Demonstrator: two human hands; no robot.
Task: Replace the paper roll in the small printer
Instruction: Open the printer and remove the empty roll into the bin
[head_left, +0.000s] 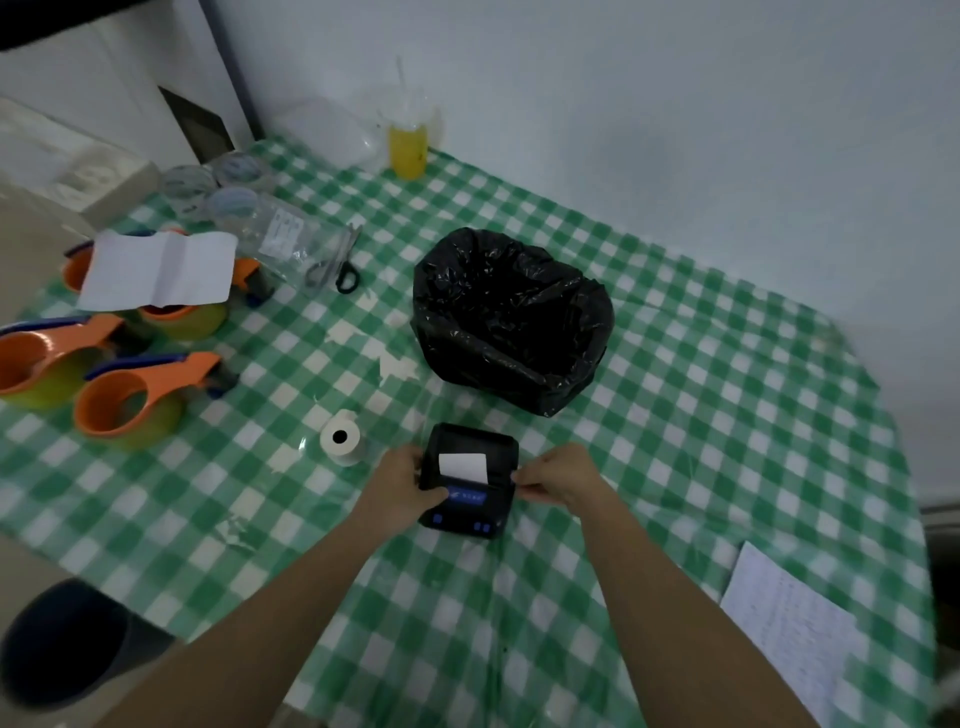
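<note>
**Inspector:** Position of the printer (469, 480)?

**Assistant:** On the desk (727, 415), near edge, centre, just near of the black bin bag (511, 319). A white strip of paper (462, 465) shows at its slot. A roll (340, 437) lies on its side just left of it, apart from it. Whether that roll is the new one or the spent one cannot be told.

**Inspector:** The hands?

**Assistant:** Left hand (402, 480) is closed on the printer's left flank, thumb over the near face by the blue label. Right hand (558, 475) has its grip pinched at the right edge, fingertips touching the casing. Neither holds the roll.

**Inspector:** Step in hand, in your judgement?

**Assistant:** Working the cover, most likely: opening it, or pressing it home over the paper. The lid looks down, though the picture is dim.

**Inspector:** Recommendations?

**Assistant:** Keep the body pinned flat with the left hand. Apply force evenly on both flanks so the lid does not twist. Keep the paper tail straight and clear of the hinge. Avoid the near buttons. Mind the roll at left; on its side it may roll away.
</note>
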